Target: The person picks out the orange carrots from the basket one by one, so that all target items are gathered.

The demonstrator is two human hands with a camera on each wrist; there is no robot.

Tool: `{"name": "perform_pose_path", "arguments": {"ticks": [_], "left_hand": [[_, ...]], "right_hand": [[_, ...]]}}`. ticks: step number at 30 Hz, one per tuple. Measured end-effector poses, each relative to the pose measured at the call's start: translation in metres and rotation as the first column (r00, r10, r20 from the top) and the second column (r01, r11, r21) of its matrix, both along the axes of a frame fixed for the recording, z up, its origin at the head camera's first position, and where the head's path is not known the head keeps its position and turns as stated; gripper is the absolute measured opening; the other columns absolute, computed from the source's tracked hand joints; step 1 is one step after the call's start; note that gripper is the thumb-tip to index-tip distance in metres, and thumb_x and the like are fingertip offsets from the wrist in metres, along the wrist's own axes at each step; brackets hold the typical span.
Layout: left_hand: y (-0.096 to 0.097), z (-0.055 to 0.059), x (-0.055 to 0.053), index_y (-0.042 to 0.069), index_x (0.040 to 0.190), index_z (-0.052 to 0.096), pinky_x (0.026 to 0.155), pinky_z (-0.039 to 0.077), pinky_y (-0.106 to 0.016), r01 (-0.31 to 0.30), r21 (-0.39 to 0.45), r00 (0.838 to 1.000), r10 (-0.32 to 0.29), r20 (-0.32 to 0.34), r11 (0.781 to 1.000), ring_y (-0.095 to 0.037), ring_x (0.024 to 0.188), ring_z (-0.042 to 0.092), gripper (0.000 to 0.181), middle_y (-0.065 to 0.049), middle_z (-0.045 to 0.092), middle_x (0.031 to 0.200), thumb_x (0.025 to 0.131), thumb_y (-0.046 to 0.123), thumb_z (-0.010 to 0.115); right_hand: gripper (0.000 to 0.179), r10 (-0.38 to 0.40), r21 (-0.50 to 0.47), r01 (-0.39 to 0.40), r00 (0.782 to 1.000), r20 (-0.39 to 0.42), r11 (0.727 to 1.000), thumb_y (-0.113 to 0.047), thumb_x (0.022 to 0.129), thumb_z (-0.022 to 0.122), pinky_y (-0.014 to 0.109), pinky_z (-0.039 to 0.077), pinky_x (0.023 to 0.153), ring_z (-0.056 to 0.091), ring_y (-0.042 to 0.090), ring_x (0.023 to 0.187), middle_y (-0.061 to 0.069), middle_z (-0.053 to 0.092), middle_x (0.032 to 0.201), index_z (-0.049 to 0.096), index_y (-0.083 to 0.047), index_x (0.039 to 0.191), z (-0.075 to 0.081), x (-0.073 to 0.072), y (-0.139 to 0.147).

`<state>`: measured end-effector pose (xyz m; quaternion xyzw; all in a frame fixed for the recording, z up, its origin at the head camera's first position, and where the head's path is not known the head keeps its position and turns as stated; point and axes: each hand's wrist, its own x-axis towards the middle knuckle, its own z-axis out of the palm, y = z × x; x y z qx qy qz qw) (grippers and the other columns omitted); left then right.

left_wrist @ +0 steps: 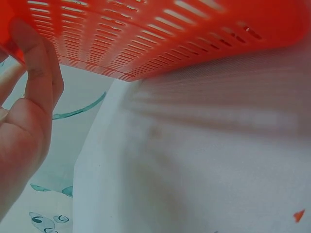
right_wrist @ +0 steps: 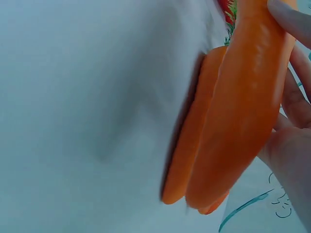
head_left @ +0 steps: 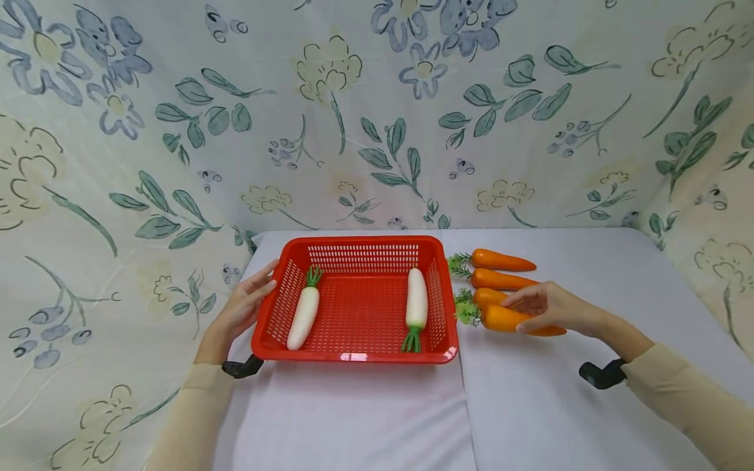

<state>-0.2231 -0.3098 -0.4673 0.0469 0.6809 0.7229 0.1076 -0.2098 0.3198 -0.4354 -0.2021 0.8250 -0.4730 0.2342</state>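
Observation:
A red plastic basket (head_left: 359, 356) with slotted walls holds two white radishes: one radish (head_left: 304, 317) at its left with leaves pointing away, another radish (head_left: 417, 297) at its right with leaves toward me. My left hand (head_left: 243, 309) grips the basket's left rim, its fingers over the edge in the left wrist view. To the right of the basket, my right hand (head_left: 548, 307) pinches the nearest orange carrot (head_left: 501, 318), thumb on the near side and fingers beyond. In the right wrist view this carrot (right_wrist: 243, 107) overlaps another carrot (right_wrist: 192, 136).
Beyond the held carrot, more carrots lie in a row, including the farthest carrot (head_left: 501, 260) and a carrot (head_left: 497, 279) beside it. Their leafy tops adjoin the basket's right wall. A white cloth (head_left: 365, 418) covers the table; a floral curtain (head_left: 353, 131) hangs behind.

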Motion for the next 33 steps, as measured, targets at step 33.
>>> {"name": "perform_pose_path", "arguments": {"ticks": [33], "left_hand": [[0.001, 0.0, -0.001, 0.023, 0.158, 0.03, 0.09, 0.055, -0.038, 0.009, -0.005, 1.0, -0.009, 0.005, 1.0, -0.018, 0.114, 0.06, 0.059, -0.013, 0.044, 0.145, 0.105, 0.021, 0.053]], "right_hand": [[0.043, -0.002, 0.073, 0.022, 0.966, -0.258, 0.997, -0.012, 0.081, 0.084, 0.034, 0.057, 0.088, 0.065, 0.025, 0.099, 0.016, 0.069, 0.116, 0.069, 0.002, 0.119, -0.042, 0.009, -0.014]]}}
